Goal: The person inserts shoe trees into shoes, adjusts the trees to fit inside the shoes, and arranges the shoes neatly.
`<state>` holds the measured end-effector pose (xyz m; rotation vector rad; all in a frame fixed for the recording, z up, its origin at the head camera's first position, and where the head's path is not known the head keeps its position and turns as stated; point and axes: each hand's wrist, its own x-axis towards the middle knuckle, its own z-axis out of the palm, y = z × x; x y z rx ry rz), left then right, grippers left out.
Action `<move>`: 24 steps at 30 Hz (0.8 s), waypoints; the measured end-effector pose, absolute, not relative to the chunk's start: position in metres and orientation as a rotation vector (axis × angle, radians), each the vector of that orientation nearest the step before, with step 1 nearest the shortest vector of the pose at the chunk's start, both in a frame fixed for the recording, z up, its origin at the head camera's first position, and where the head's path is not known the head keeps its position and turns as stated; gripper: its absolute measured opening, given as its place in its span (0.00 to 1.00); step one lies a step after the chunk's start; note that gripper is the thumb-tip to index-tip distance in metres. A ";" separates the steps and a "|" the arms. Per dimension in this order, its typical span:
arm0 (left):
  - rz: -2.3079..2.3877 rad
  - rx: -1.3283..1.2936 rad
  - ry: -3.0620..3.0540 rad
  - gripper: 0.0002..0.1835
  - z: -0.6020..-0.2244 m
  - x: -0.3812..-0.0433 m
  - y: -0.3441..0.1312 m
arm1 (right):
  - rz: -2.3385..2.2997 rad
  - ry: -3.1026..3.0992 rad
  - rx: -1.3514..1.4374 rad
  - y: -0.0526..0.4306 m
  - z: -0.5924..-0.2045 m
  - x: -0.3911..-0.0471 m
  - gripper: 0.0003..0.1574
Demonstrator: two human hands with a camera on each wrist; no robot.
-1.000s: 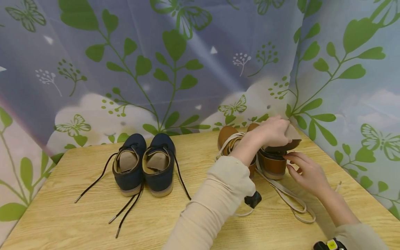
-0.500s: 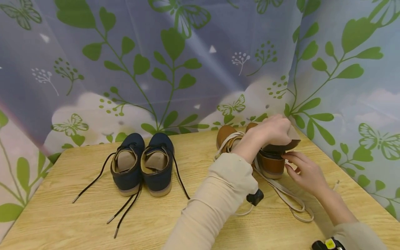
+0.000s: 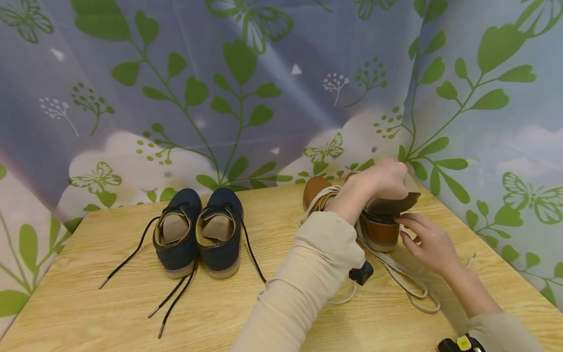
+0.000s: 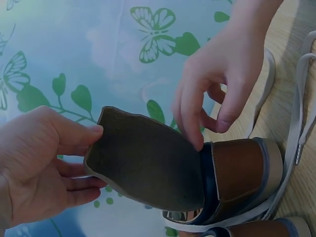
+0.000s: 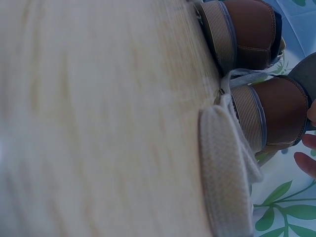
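My left hand pinches the upper end of an insole between thumb and fingers. The insole slants up out of a brown shoe, its dark underside towards me and its pale face turned away. At the shoe's heel collar, my right hand touches the rim with a fingertip; its thumb stands apart from the leather. The insole's lower end is hidden in the shoe. A second brown shoe stands close on the left, partly behind my left forearm, with pale laces across it.
Two navy shoes stand at the left of the wooden table, black laces trailing. Loose pale laces lie by the brown shoes. A patterned cloth backdrop rises behind and at the right. Small black devices sit at both wrists.
The scene has drifted slightly left in the head view. My left hand has risen a little with the insole; my right fingertips stay at the heel collar.
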<state>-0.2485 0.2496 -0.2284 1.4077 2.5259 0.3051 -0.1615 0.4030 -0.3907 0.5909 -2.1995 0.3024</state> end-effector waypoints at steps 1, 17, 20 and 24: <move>0.287 1.417 2.535 0.18 -0.229 -0.248 0.250 | 0.302 -2.203 0.589 0.403 -0.390 -0.162 0.32; 0.132 1.527 2.584 0.15 -0.236 -0.245 0.249 | 0.320 -2.220 0.576 0.402 -0.391 -0.160 0.32; 0.121 1.574 2.602 0.14 -0.237 -0.242 0.248 | 0.316 -2.213 0.574 0.402 -0.391 -0.159 0.32; 0.178 1.567 2.636 0.12 -0.240 -0.240 0.244 | 0.284 -2.195 0.577 0.402 -0.391 -0.160 0.31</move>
